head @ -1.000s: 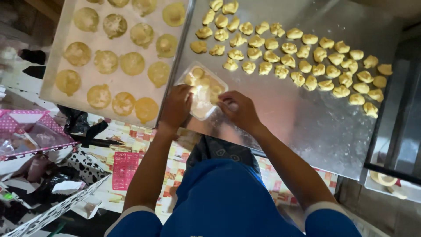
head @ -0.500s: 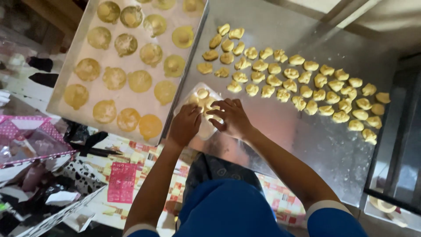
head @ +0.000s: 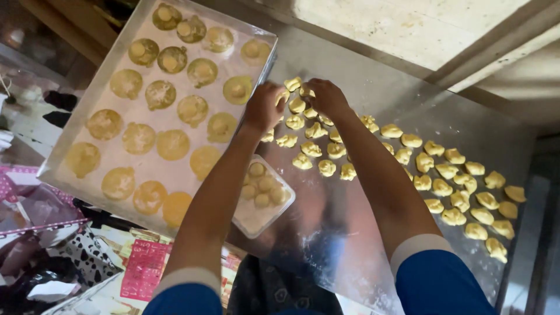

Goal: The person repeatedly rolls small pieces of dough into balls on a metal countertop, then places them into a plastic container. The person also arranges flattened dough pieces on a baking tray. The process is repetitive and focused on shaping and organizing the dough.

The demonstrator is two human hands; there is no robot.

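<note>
Both my hands reach to the far left end of the rows of small yellow dough pieces (head: pixel 443 188) lying on the metal tabletop (head: pixel 373 245). My left hand (head: pixel 265 106) is curled, its fingers closed at the dough pieces next to the tray's corner. My right hand (head: pixel 325 96) is over the far pieces with fingers bent down onto them; whether it grips one is hidden. A clear plastic container (head: pixel 262 198) with several round dough balls sits on the tabletop under my left forearm.
A metal baking tray (head: pixel 70 153) lined with paper holds rows of flat yellow discs at the left. Pink patterned packaging (head: pixel 35 221) and boxes lie at lower left. A pale wall (head: pixel 420 29) runs along the back.
Both hands left the plastic container and reached forward to the far-left dough pieces. The view tilted up, so the container now sits lower in the frame.
</note>
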